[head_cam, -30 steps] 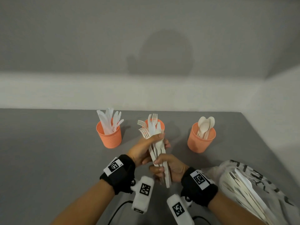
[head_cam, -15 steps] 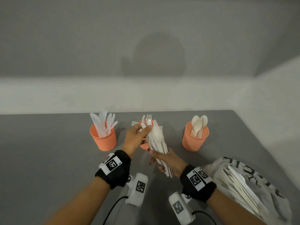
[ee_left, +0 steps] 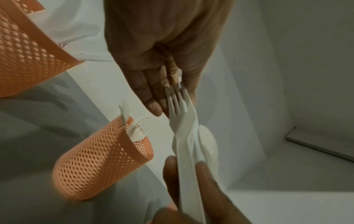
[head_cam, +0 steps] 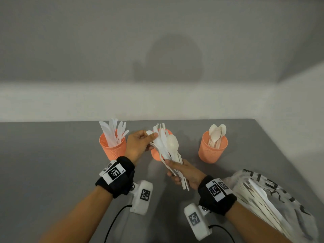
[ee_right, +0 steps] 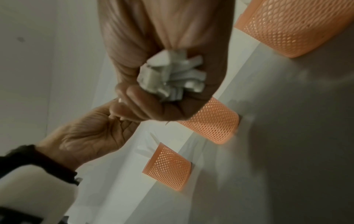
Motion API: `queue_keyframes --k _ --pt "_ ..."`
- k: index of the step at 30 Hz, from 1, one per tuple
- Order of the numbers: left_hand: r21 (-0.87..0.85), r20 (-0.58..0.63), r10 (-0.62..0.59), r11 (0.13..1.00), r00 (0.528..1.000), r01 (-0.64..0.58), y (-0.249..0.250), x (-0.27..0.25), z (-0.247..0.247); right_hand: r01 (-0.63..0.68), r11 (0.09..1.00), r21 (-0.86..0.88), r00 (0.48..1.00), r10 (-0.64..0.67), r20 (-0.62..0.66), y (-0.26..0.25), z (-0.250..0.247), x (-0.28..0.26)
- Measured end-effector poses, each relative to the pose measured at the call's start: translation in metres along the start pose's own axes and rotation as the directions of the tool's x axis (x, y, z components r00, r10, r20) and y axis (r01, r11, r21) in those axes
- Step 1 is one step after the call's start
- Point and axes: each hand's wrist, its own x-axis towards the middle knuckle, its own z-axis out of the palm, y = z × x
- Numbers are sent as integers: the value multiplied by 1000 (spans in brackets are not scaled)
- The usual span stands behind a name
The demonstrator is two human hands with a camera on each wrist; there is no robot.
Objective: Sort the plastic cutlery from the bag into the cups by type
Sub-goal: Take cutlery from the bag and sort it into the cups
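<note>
Bare grey desk [head_cam: 43, 163] fills the left of the head view, open to a hand. Across the middle, three orange perforated plastic cups stand apart: knife cup [head_cam: 113, 149], fork cup [head_cam: 155, 155] behind the held white cutlery bundle [head_cam: 168, 149], spoon cup [head_cam: 213, 150]. A printed plastic bag [head_cam: 273, 199] blocks the lower right.

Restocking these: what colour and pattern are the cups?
Orange cups, mesh-like perforated walls; clearest in the left wrist view.
</note>
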Motion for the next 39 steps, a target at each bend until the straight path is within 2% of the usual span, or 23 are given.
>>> queue_keyframes --k 4,9,14,19,21,24,26,28,29,31,32,33,35,37,39 --pt "-24 -4 9 1000 1000 -9 11 6 -14 -4 1000 9 1000 4 28 2 -1 2" --pt "53 99 16 998 995 -21 25 4 -23 4 1000 12 998 -5 58 -3 5 6" --pt "58 144 -26 998 989 18 15 -1 -19 21 1000 -14 998 -20 63 -7 9 8" --pt "140 228 -57 990 972 26 12 -4 -18 9 999 -40 998 -6 63 -4 4 6" --pt "131 195 -42 991 980 16 16 1 -20 9 999 -41 997 -6 72 -4 1 6" --pt "54 82 -8 999 997 3 32 14 -30 6 999 -44 996 -2 92 -4 -2 7" --pt "9 -18 88 996 996 -88 48 24 -44 5 998 -61 997 0 82 -3 -2 8" --pt "59 -151 257 966 954 -251 64 34 -64 15 996 -86 999 -11 50 -1 -2 11" --pt "134 -221 362 931 906 -340 71 38 -76 21 996 -92 999 -18 28 0 -1 13" --pt "319 -305 551 827 777 -462 80 44 -97 24 995 -94 999 -26 -24 1 -1 16" --pt "406 -310 615 775 725 -485 82 45 -106 20 995 -96 999 -24 -46 1 0 18" --pt "485 -290 661 725 692 -489 81 47 -113 14 995 -100 998 -21 -62 0 1 19" --pt "628 -217 708 628 672 -460 73 50 -123 2 995 -104 997 -10 -73 -1 4 21" --pt "731 -129 724 532 678 -428 57 51 -127 2 994 -109 997 -11 -77 -2 7 22" --pt "781 -97 726 480 681 -400 38 53 -130 9 992 -125 997 -18 -76 -2 9 24"
